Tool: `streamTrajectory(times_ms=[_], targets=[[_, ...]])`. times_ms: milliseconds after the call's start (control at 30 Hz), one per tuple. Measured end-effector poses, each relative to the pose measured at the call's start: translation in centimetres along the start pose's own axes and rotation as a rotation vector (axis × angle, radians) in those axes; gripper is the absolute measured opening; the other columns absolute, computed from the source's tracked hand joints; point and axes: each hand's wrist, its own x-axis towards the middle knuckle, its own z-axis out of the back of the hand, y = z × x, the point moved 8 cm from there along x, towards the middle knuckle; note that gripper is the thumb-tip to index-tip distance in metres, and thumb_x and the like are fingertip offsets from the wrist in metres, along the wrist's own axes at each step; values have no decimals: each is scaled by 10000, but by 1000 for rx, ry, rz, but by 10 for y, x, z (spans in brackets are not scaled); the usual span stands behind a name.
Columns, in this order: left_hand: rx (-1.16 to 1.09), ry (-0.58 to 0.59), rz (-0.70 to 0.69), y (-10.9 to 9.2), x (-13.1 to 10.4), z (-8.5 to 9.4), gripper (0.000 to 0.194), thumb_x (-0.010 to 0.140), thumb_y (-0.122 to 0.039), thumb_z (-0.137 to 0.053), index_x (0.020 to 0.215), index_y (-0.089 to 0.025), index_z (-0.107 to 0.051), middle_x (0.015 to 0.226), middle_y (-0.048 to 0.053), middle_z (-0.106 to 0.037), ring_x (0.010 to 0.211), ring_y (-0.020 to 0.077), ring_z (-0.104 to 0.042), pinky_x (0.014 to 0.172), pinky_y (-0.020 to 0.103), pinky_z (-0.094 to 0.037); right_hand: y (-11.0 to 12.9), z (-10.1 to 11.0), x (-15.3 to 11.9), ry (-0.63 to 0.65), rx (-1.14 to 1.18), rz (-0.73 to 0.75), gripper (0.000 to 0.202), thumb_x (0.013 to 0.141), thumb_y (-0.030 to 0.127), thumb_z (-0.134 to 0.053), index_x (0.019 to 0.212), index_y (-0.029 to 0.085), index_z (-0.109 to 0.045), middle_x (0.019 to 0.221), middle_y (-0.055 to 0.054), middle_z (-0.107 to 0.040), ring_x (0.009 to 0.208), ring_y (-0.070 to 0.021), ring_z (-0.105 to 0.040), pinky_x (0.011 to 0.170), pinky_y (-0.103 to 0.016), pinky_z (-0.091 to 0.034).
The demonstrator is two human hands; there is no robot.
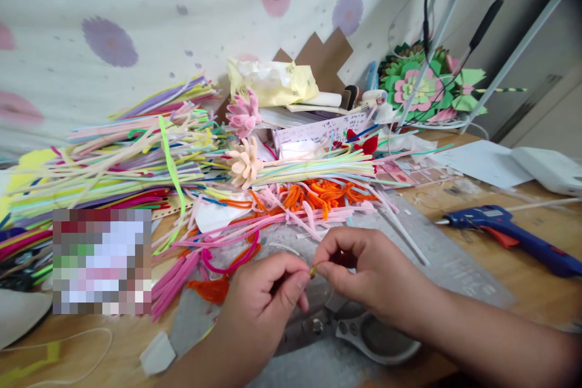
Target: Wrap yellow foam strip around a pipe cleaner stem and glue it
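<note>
My left hand (266, 297) and my right hand (370, 264) meet above a grey mat (313, 370), both closed in a pinch. Between their fingertips is a small yellowish piece (313, 271), too small to name. Under my right hand lies a tool with grey-white loop handles (400, 354), partly hidden by the forearm. Just left of my left hand are an orange fuzzy bundle (211, 290) and pink pipe cleaners (175, 285).
Piled pipe cleaners (104, 176) fill the left and back. A pink fuzzy flower (244, 114) and a cream one (244, 163) stand among them. At right lies a blue glue gun (513, 233); behind it are white paper (486, 163) and a green paper flower arrangement (418, 88).
</note>
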Motion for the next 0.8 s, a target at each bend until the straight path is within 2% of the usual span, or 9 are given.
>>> streamTrajectory(times_ms=[133,267,400,633,800], targets=[[-49,9,21,3,-1,-1,151,831,-197,-506,751,-193,-634,539,-24,-625,518,129,-577,531,216,-432,-7,-2,0,51,123,-67,58,670,89,-564,663,145,-575,557,55,-494,495,-61,-401,464,-168,-324],[-167,35,109,10,-1,-6,104,801,-210,-539,802,-191,-642,495,-56,-525,438,105,-492,436,198,-373,-10,-5,-2,87,183,-82,49,659,97,-561,663,146,-561,555,61,-479,488,-57,-389,456,-168,-300],[-200,15,133,11,-3,-6,83,770,-214,-572,772,-190,-651,498,-61,-477,418,90,-420,396,194,-318,-15,-10,-2,118,224,-92,54,659,106,-579,662,151,-550,559,61,-494,492,-57,-404,460,-169,-299],[-244,2,156,11,-1,-1,94,774,-192,-559,710,-185,-628,487,-69,-463,419,79,-419,398,182,-308,-19,-16,0,209,361,-151,145,642,176,-715,678,137,-580,553,66,-494,506,-56,-395,471,-174,-294],[-385,-4,252,22,-2,-3,90,783,-229,-562,718,-184,-606,458,-87,-432,400,67,-377,393,166,-289,-16,-13,-2,286,475,-141,136,749,240,-672,804,116,-687,648,13,-589,602,-76,-486,577,-194,-361]])
